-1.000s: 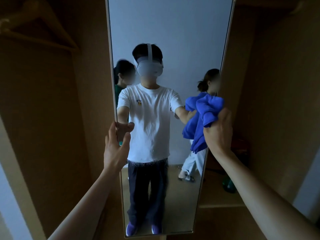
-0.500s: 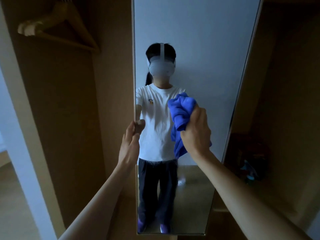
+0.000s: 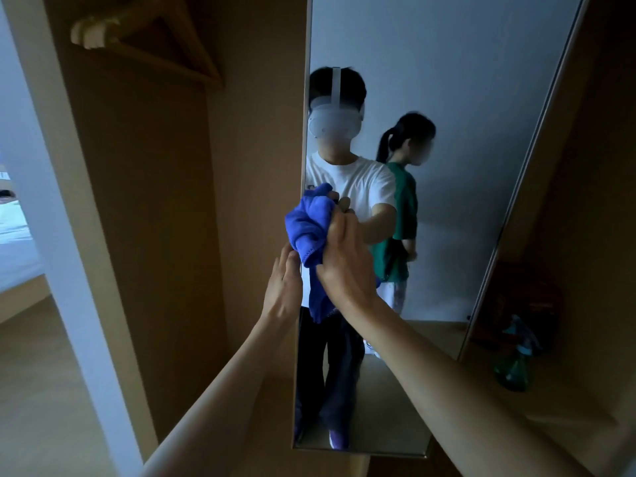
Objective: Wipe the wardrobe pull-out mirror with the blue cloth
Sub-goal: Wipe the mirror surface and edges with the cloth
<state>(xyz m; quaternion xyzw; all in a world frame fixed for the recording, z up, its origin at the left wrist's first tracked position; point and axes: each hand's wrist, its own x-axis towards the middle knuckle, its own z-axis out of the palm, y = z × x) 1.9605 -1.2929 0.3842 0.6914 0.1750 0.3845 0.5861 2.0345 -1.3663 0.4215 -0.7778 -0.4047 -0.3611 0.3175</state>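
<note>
The tall pull-out mirror (image 3: 447, 98) stands upright in the middle of the wooden wardrobe. My right hand (image 3: 347, 263) is shut on the bunched blue cloth (image 3: 308, 228) and presses it against the glass at the mirror's left edge, about mid-height. A tail of the cloth hangs down below my hand. My left hand (image 3: 284, 287) grips the mirror's left edge just below the cloth, fingers wrapped round the frame. The glass reflects me and another person standing behind.
Wooden hangers (image 3: 148, 32) hang at the upper left inside the wardrobe. A green spray bottle (image 3: 514, 363) stands on the wardrobe shelf at the lower right. A white door frame (image 3: 69, 235) runs down the left side.
My right hand has swept the blue cloth leftward across the glass, from the right edge to the left edge. My left hand has kept its hold on the mirror's left edge.
</note>
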